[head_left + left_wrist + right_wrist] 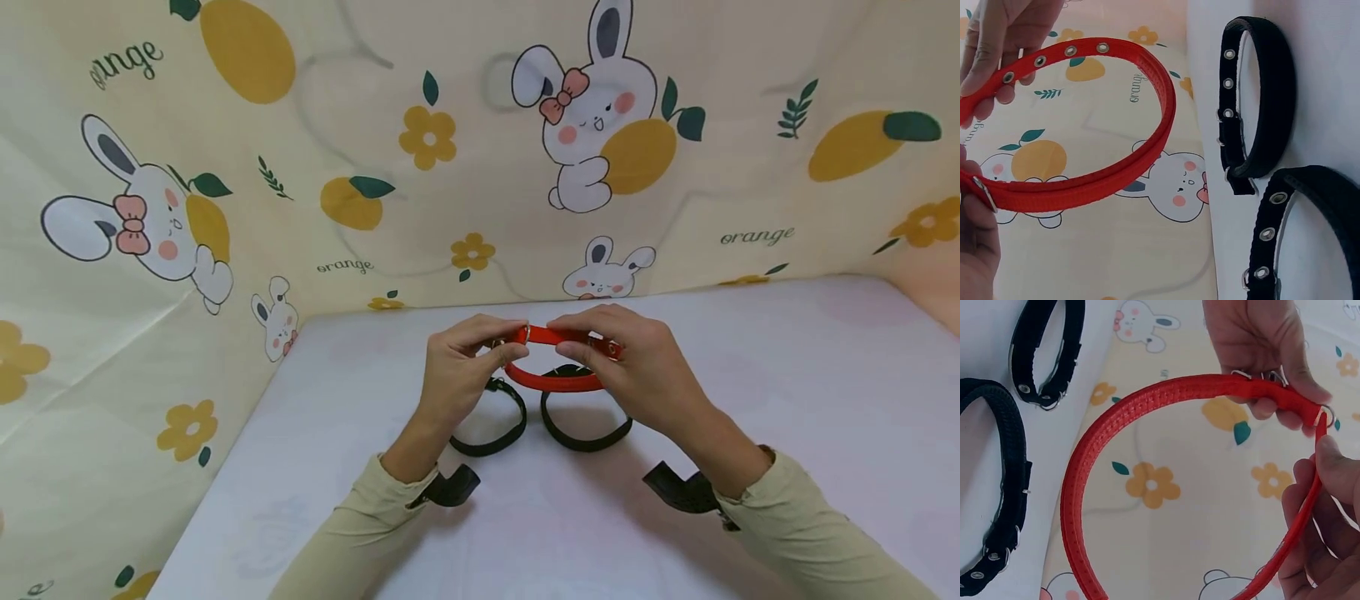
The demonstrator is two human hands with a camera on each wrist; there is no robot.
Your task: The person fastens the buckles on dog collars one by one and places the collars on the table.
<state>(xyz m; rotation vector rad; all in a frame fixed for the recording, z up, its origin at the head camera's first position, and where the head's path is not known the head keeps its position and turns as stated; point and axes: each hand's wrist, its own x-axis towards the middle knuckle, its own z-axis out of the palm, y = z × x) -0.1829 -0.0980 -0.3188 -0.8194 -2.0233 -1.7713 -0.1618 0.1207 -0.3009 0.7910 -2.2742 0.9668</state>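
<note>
Held up above the tabletop [810, 400], toward the far edge: a red collar [555, 382], bent into a wide hoop. Clamped in both hands, close together: pinched between thumb and fingers of the left hand [463, 358] near a metal loop [985, 194], and likewise along the punched strap by the right hand [637, 358]. Impossible to tell whether fastened or merely lapped at the metal ring [1333, 416].

Probably light, easily carried by fingertips. Likely springy rather than limp, judging by the round curve hanging unsupported in the air; apt to flex at the thin strap and to resist more along the thick padded band. Unlikely to break if dropped. Perhaps slightly slick on the smooth face. Best taken hold of at the flat strap ends, beside the eyelets [1070, 51] and the buckle [1275, 378], with fingertips clear of the metal.

In texture: stitched rows on the inner face, plain webbing outside, silvery rims on the eyelets. Below, standing on edge on the tabletop, short of the far edge: one black collar [491, 450] and, just to the right, a second black collar [587, 445], both matt and fabric-like, with similar eyelets. Behind the far edge: a creased cloth [427, 50] printed with rabbits, oranges and flowers.
</note>
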